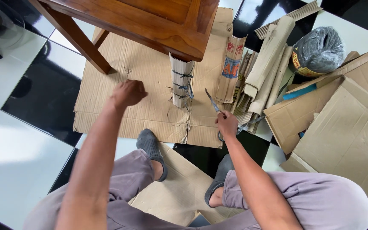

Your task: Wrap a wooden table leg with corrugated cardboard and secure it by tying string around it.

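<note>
**Scissors in one hand, a fist over the cardboard**

The person sits on the black-and-white tiled floor (18,157), grey-socked feet forward. The right hand (227,124) has its grip closed around a pair of metal scissors (213,102), blades pointing up and away toward the wrapped table leg. The left hand (128,93) hovers above the flat brown cardboard sheet (141,85) with its grip curled into a loose fist; whether it pinches anything I cannot tell.

Between the two hands stands the leg of a brown wooden table (150,21), sleeved in corrugated cardboard tied round with dark string (182,83). The scissors lie just to the right of that sleeve, near it but apart.

To the right, rolled and folded cardboard strips (269,59) crowd against the sheet's edge. Beyond them sits a round spool of dark twine (319,50), and flattened brown boxes (346,127) fill the right side, close beside the right forearm.
</note>
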